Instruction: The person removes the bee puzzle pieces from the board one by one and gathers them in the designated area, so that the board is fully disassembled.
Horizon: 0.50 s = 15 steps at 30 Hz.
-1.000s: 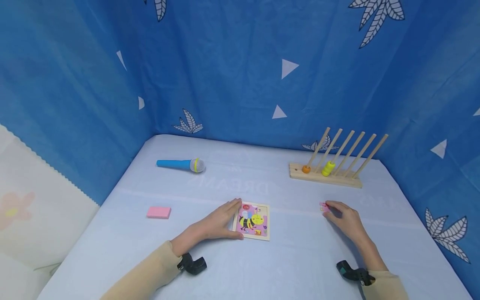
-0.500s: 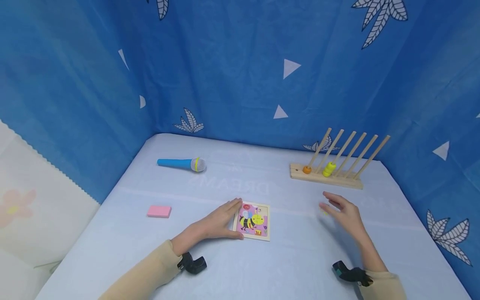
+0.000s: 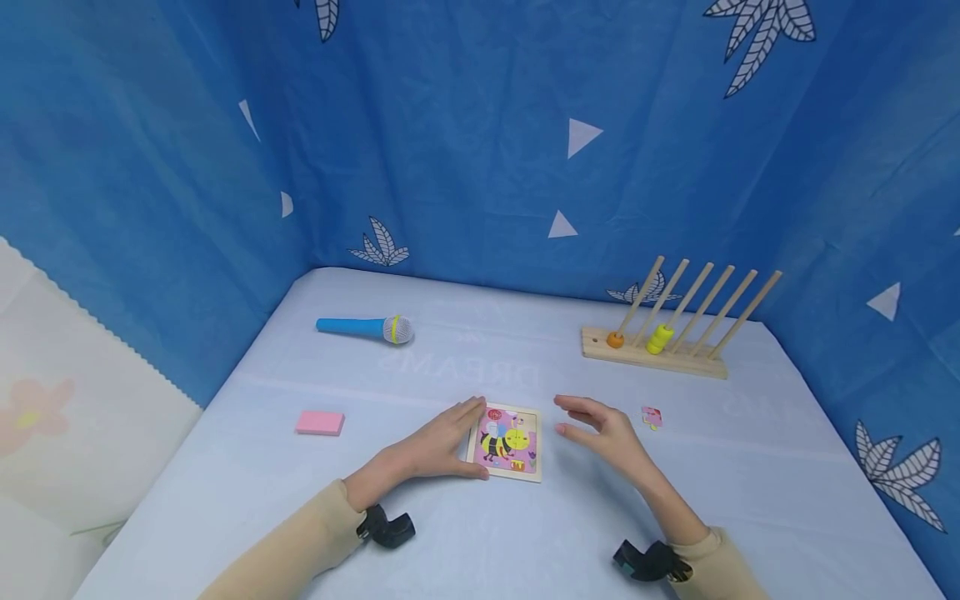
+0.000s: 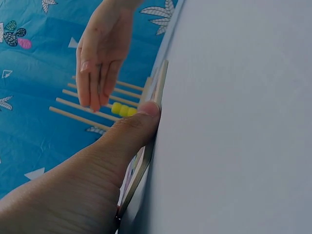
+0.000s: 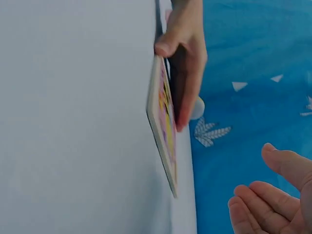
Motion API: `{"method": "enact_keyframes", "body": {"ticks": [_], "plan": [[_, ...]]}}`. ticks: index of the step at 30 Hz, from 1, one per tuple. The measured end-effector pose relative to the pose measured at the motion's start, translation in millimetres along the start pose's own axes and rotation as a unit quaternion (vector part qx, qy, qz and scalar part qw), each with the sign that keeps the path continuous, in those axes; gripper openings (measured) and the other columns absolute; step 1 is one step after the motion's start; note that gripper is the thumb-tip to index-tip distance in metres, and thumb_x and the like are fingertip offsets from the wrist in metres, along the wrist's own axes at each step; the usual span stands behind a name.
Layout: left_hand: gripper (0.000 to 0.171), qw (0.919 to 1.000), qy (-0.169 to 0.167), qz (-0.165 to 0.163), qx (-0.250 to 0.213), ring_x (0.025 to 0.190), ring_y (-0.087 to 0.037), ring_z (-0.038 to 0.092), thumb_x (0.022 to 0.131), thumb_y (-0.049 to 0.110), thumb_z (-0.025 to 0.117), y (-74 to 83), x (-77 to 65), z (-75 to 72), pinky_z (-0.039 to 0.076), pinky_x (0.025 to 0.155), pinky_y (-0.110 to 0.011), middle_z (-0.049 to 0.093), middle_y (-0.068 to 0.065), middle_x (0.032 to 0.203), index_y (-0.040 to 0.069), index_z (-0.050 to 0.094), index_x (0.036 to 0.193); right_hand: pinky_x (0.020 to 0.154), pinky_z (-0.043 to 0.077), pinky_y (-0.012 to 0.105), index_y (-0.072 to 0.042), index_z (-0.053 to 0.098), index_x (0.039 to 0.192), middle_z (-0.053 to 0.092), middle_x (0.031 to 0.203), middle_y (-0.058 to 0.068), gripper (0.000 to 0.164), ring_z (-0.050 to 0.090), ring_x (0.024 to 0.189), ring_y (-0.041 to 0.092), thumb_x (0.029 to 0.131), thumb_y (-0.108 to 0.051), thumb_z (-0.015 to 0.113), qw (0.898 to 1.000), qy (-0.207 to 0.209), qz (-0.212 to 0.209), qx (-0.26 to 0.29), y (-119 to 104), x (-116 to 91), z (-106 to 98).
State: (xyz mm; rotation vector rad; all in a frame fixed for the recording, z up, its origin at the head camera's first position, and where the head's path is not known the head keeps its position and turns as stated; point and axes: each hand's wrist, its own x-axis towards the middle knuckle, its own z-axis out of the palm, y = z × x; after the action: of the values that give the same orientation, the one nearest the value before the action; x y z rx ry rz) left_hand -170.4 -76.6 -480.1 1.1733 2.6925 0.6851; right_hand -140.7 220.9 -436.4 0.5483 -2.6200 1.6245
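Observation:
A square bee jigsaw puzzle (image 3: 516, 450) in a pale wooden frame lies on the table. My left hand (image 3: 438, 442) holds its left side, fingers at the upper left corner and thumb at the lower one. In the left wrist view, the thumb (image 4: 139, 122) presses on the frame's edge. My right hand (image 3: 609, 432) hovers just right of the puzzle, holding nothing, its fingers loosely bent. The right wrist view has the fingers of this hand (image 5: 265, 204) apart from the frame. A loose pink and red puzzle piece (image 3: 652, 416) lies on the table farther right.
A wooden peg rack (image 3: 652, 358) with orange and yellow beads stands at the back right. At the back left lies a blue toy microphone (image 3: 363, 328). A pink block (image 3: 320, 423) sits left of my left hand. Blue curtain (image 3: 480, 150) encloses the table behind.
My right hand has let go of the small puzzle piece, leaving it on the table, and has moved left toward the puzzle. The left hand has stayed on the frame.

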Motion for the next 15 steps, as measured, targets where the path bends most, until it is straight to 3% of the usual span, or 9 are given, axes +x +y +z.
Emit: {"method": "enact_keyframes", "body": {"ticks": [9,15], "plan": [[0.105,1.0,0.0,0.0,-0.002,0.141,-0.025,0.018,0.076,0.06,0.069,-0.2,0.9,-0.3,0.017,0.113,-0.036,0.024,-0.017,0.152,-0.006,0.025,0.146,0.091,0.047,0.047,0.003,0.061,0.119,0.062,0.118,0.017,0.039,0.057,0.111,0.034,0.084,-0.009,0.071,1.0,-0.023,0.015,0.008,4,1,30],[0.105,1.0,-0.004,-0.002,-0.002,0.141,-0.025,0.018,0.076,0.061,0.068,0.3,1.1,-1.5,0.017,0.113,-0.036,0.023,-0.016,0.152,-0.005,0.025,0.146,0.086,0.051,0.038,-0.002,0.065,0.115,0.065,0.112,0.008,0.036,0.062,0.102,0.025,0.083,-0.013,0.074,0.998,-0.024,-0.011,-0.061,12,0,38]]}}
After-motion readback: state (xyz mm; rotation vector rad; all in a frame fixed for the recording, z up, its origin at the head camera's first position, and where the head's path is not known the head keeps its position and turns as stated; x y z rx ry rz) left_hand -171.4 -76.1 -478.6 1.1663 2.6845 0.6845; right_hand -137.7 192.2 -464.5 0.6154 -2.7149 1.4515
